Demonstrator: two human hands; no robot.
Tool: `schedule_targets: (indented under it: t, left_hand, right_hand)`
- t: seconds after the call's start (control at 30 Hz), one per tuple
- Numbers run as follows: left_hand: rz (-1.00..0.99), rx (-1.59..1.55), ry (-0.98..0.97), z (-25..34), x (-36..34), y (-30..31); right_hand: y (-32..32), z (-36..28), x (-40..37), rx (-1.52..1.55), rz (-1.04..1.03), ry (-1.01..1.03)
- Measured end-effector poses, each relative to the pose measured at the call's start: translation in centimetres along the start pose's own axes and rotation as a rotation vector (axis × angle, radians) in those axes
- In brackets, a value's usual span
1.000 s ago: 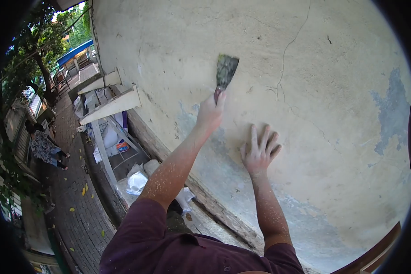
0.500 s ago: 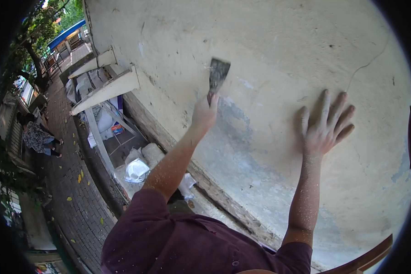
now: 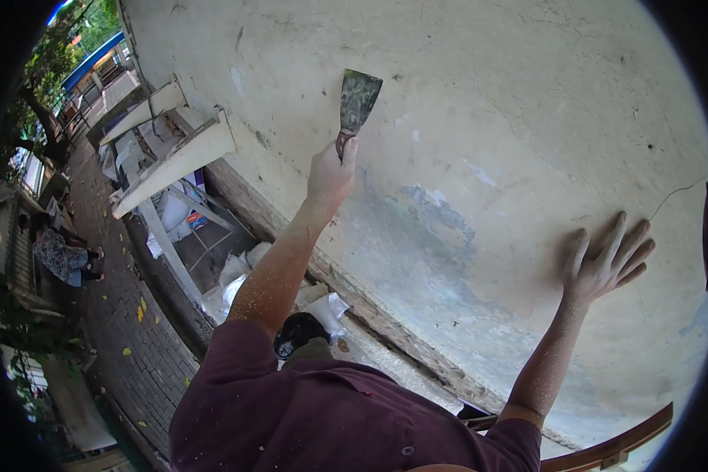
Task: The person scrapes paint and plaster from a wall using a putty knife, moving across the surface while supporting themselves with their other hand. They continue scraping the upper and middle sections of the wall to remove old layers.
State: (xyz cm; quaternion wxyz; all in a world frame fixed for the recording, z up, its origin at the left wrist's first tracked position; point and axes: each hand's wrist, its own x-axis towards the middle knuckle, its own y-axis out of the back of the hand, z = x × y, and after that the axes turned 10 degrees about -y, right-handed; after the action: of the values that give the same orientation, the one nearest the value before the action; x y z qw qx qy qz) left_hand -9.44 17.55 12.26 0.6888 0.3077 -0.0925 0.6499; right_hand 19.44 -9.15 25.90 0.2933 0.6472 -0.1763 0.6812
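My left hand (image 3: 332, 175) is wrapped round the handle of a paint scraper (image 3: 359, 102), whose wide, stained blade points up over the wall. Spread flat with its fingers apart, my right hand (image 3: 603, 265) rests on the pale plastered wall (image 3: 511, 86) further right. Between the hands, a patch of bluish-grey bare surface (image 3: 436, 224) shows where the cream coat is gone. Pale flakes and dust speckle both forearms.
Left of me, a pale wooden frame (image 3: 173, 161) stands against the wall, with plastic bags (image 3: 175, 216) beneath it. A brick path (image 3: 138, 346) runs alongside, where a person (image 3: 63, 253) is bent forward. A brown curved wooden edge (image 3: 621, 442) lies lower right.
The view has shifted. The scraper has moved up and left in view and its blade now shows broadside. My right hand appears further right and lower, still flat on the wall.
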Motion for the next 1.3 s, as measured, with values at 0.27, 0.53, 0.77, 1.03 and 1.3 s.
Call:
schedule_targets:
  t: [0.27, 0.53, 0.77, 1.03, 1.3]
  left_hand:
    - [-0.171, 0.223, -0.107, -5.6, -4.9, -1.0]
    - [-0.093, 0.052, -0.081, 4.0, -0.3, 0.0]
    - [-0.184, 0.285, 0.102, -6.0, -11.1, -2.2]
    - [-0.164, 0.443, -0.08, -3.1, -8.2, 2.9]
    - [-0.137, -0.016, -0.259, 11.2, -6.4, -5.6]
  right_hand:
    - [0.0, 0.2, -0.1, -0.054, 0.021, 0.005]
    - [0.1, 0.2, -0.2, -0.039, 0.02, 0.001]
    - [0.9, -0.3, -0.2, -0.057, -0.018, -0.074]
    - [1.0, -0.9, -0.4, 0.032, -0.069, -0.164]
    - [1.9, -0.1, -0.9, 0.158, -0.06, -0.213]
